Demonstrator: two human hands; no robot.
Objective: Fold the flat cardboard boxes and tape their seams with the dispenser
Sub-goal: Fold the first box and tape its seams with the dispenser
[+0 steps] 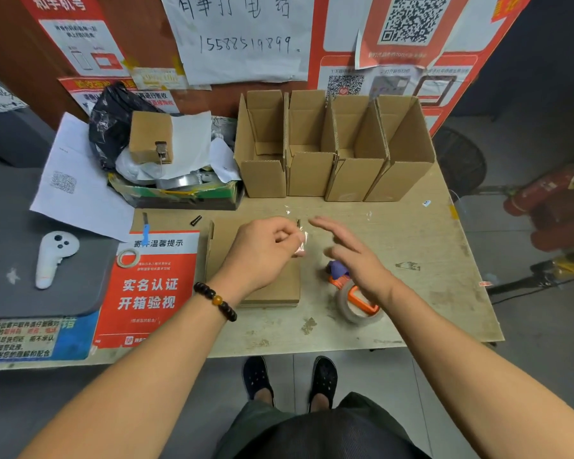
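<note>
While your left hand (262,250) hovers above the stack of flat cardboard boxes (269,286), its curled fingers pinch a small crumpled scrap of clear tape (301,241) at the fingertips, and a dark beaded bracelet (215,300) sits on that wrist. Your right hand (355,256) hangs just beside it with fingers straight and spread, grasping nothing, raised over the tape dispenser (355,299). That dispenser, orange-framed with a roll of clear tape, lies on the worn wooden table (428,293) near your right wrist, just right of the flat stack, with something purple at its far end. Four folded boxes (332,150) stand upright in a row at the back of the table, touching side by side, their top flaps open. Left of them you have a shallow carton of clutter (176,190) holding a black plastic bag, white papers and a small brown box (151,135). A red and white notice (150,286) lies flat to the left of the stack, with a small roll of tape (127,258) resting on it. Further left, a white handheld controller (53,256) rests on a grey mat (10,293). Your dark shoes (290,379) show below the table edge.
</note>
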